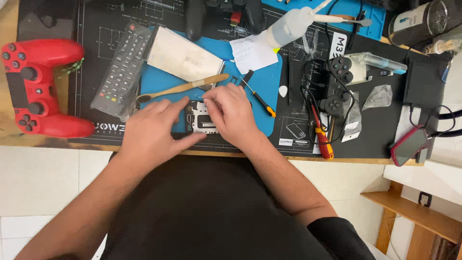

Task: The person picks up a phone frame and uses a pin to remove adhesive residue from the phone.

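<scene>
A small opened phone (199, 119) with its inner parts showing lies on a blue mat (159, 82) at the desk's near edge. My left hand (151, 130) rests on its left side, thumb under the lower edge and forefinger along the top. From the right, my right hand (231, 113) covers the other side, fingertips pinched together over its upper edge. Whether anything sits between those fingertips cannot be seen. A wooden brush (180, 88) lies just beyond my hands.
A red game controller (36, 86) and a grey remote (122, 67) lie left. A white box (185, 55), paper note (250, 53), small screwdriver (257, 98), white bottle (288, 26), red-handled screwdriver (322, 137), black joystick parts (339, 72) and a red phone (409, 144) lie around.
</scene>
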